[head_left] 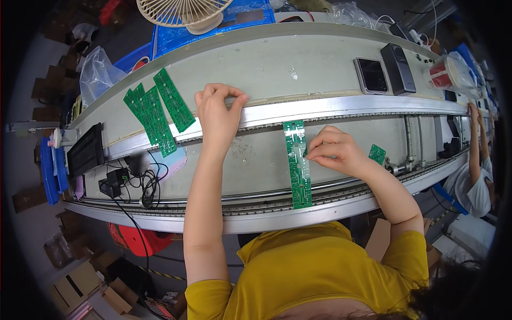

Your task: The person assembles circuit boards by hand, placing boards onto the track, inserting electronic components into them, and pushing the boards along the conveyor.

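Observation:
A long green circuit board [300, 186] spans the gap between the two metal rails in front of me, its ends resting on their chain edges. My right hand [333, 151] is beside the board's right edge, thumb and fingertips pinched together at its middle. Anything between those fingertips is too small to make out. Over the far rail [320, 104], to the left of the board, my left hand [220, 111] has its fingers curled and its thumb and forefinger drawn together. What it holds, if anything, cannot be seen.
Several green boards [154, 121] lie overlapping across the far rail at left, near black cables [151, 186]. A phone [372, 76], a dark upright box [398, 69] and a cup [441, 76] stand far right. A small green board [377, 154] lies between the rails. Another person's hands [473, 113] are at right.

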The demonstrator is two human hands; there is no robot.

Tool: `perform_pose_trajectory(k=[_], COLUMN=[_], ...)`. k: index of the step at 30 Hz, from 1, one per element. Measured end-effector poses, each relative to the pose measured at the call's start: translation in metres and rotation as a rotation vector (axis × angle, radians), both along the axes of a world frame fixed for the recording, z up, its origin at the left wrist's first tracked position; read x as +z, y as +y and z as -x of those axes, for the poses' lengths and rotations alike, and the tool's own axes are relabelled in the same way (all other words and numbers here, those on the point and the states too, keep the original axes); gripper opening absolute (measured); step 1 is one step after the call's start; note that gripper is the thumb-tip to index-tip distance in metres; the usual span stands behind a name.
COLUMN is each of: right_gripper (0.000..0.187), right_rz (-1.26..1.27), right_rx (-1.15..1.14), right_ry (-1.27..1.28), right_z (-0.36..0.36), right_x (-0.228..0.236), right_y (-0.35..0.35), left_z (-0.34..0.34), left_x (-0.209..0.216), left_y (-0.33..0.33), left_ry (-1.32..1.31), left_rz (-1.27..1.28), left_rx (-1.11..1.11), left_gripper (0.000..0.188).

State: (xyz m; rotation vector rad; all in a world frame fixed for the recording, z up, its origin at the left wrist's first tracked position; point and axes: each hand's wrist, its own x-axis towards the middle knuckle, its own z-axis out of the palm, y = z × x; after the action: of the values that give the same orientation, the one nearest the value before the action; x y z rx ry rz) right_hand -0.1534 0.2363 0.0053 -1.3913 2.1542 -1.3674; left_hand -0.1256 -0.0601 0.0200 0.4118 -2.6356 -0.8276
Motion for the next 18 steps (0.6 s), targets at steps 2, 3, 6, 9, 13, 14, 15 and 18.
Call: perform_pose_trajectory(k=[2, 3, 6, 9, 13, 14, 15, 18], right_gripper=[0.023, 0.024, 0.025, 0.025, 0.024, 0.024, 0.024, 0.024], right_rz=[-0.001, -0.002, -0.002, -0.014, -0.025, -0.027, -0.028, -0.033], right_rx=[0.031, 0.03, 0.027, 0.023, 0.024, 0.03, 0.037, 0.047], right_ry=[0.039, 0.034, 0.02, 0.027, 0.051, 0.067, 0.083, 0.097], right_z=[0.001, 0.0, 0.0, 0.0, 0.001, 0.001, 0.001, 0.002], right_x=[-0.003, -0.004, -0.005, -0.005, -0.004, -0.004, -0.004, -0.003], right_y=[-0.001, -0.001, -0.003, -0.003, -0.003, -0.003, -0.003, -0.003], left_z=[0.002, 0.003, 0.004, 0.004, 0.003, 0.003, 0.002, 0.002], left_x=[-0.003, -0.006, -0.011, 0.0, 0.009, 0.01, 0.01, 0.008], left_y=[0.001, 0.0, -0.002, -0.001, -0.003, -0.004, -0.005, -0.006], left_ry=[0.011, 0.041, 0.132, 0.084, 0.034, 0.031, 0.028, 0.054], left_rz=[-0.029, -0.049, -0.104, -0.257, -0.44, -0.472, -0.505, -0.579], left_rx=[0.0, 0.003, 0.014, 0.051, 0.092, 0.098, 0.103, 0.112], left_gripper=[0.008, 0.007, 0.006, 0.005, 0.003, 0.003, 0.003, 0.005])
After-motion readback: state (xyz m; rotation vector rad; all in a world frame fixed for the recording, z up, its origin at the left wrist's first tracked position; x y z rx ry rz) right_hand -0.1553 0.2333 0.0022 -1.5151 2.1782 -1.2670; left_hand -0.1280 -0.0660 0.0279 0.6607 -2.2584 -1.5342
